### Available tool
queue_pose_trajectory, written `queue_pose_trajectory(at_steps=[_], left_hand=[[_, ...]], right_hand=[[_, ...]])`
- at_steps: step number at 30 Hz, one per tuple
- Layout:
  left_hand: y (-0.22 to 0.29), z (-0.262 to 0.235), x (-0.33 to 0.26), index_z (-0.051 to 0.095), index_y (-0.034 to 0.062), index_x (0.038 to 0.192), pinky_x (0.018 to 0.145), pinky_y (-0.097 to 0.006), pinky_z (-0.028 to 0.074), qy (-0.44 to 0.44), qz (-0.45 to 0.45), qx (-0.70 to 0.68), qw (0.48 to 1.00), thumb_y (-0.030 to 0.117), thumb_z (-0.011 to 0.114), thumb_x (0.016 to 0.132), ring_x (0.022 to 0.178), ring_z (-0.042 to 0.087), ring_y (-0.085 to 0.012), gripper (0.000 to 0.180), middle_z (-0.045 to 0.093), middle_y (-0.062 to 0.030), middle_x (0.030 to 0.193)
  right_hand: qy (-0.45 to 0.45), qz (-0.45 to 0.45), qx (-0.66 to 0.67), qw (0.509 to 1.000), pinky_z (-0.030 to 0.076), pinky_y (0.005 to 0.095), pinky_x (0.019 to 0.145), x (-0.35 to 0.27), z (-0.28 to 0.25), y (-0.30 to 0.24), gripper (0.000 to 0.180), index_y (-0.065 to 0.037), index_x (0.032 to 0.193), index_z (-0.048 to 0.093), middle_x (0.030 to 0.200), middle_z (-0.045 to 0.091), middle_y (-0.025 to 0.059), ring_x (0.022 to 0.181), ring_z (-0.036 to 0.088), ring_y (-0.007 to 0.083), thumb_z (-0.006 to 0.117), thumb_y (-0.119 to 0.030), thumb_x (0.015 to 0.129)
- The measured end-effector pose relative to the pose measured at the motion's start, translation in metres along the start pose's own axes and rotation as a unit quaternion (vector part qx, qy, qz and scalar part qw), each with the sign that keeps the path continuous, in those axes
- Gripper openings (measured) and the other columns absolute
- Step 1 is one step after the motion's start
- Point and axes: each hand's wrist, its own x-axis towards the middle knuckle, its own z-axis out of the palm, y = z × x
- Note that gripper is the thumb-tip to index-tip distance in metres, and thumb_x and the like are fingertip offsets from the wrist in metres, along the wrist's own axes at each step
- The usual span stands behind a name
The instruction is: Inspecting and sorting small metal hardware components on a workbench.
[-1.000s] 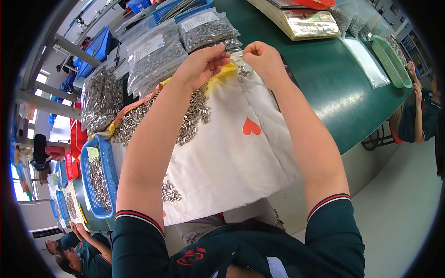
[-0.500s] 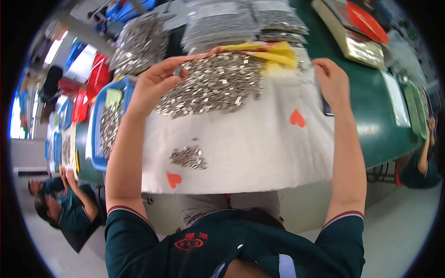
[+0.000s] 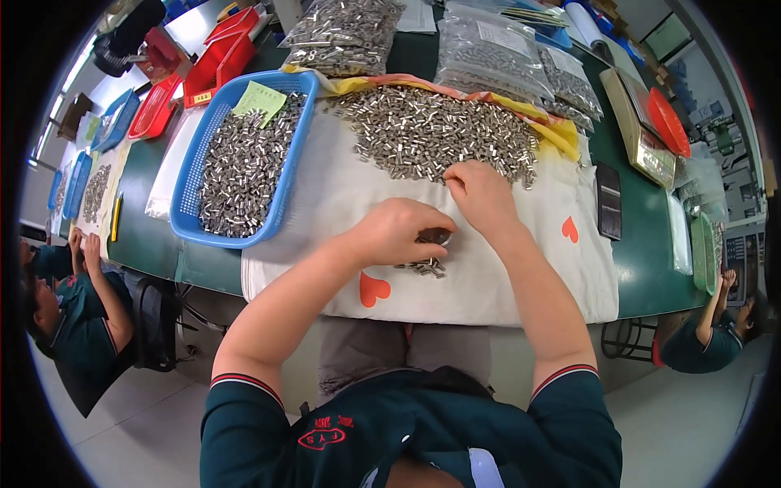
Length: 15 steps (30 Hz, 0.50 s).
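My left hand (image 3: 392, 231) is curled over a small pile of short metal pieces (image 3: 425, 267) near the front of the white cloth. A dark, round, shiny object (image 3: 435, 236) shows between its thumb and fingers. My right hand (image 3: 483, 197) is just beyond, at the near edge of a large heap of small silvery metal cylinders (image 3: 439, 130). Its thumb and fingertips are pinched together, and whatever they hold is hidden. Both heaps lie on the white cloth (image 3: 496, 281) with red hearts, whose yellow and orange border (image 3: 561, 130) is bunched behind the large heap.
A blue plastic basket (image 3: 181, 203) of metal cylinders with a yellow-green note stands left. Clear bags of metal parts (image 3: 488, 53) lie behind. At right are a dark flat object (image 3: 608, 199) and a scale-like device with a red dish (image 3: 667, 122). People sit on both sides.
My hands have come from the cloth's far left and right sides to the middle, nearer me. My left hand carries the round object to the small pile. The view has shifted too.
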Motion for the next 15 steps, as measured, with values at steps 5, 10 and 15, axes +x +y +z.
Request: queue_pose_trajectory(at_steps=[5, 10, 15], left_hand=[[0.004, -0.001, -0.008, 0.062, 0.0041, 0.094, 0.07, -0.033, 0.047, -0.063, -0.02, -0.021, 0.998, 0.017, 0.071, 0.066, 0.076, 0.06, -0.0256, 0.032, 0.063, -0.0108, 0.083], [0.009, -0.008, -0.012, 0.062, 0.0038, 0.098, 0.072, -0.032, 0.047, -0.13, -0.074, -0.102, 0.983, 0.018, 0.071, 0.067, 0.078, 0.061, -0.0241, 0.035, 0.064, -0.0106, 0.085], [0.004, -0.008, -0.012, 0.062, 0.0042, 0.101, 0.069, -0.025, 0.047, -0.094, -0.134, -0.22, 0.962, 0.01, 0.07, 0.071, 0.075, 0.057, -0.0099, 0.032, 0.063, -0.0041, 0.084]], right_hand=[[-0.017, 0.014, -0.018, 1.0, 0.045, 0.0378, 0.065, 0.004, 0.008, -0.015, 0.007, -0.005, 0.074, 0.06, 0.075, 0.059, 0.0101, 0.073, 0.057, 0.0274, 0.056, -0.011, 0.074], [-0.064, 0.08, -0.05, 0.994, 0.045, 0.0363, 0.064, 0.006, 0.007, -0.02, 0.008, -0.005, 0.076, 0.06, 0.075, 0.059, 0.0097, 0.072, 0.057, 0.0262, 0.06, -0.013, 0.073], [-0.008, 0.031, -0.069, 0.997, 0.045, 0.0396, 0.063, 0.006, 0.013, -0.018, 0.005, -0.005, 0.069, 0.059, 0.068, 0.056, 0.0111, 0.068, 0.055, 0.0283, 0.06, -0.01, 0.07]])
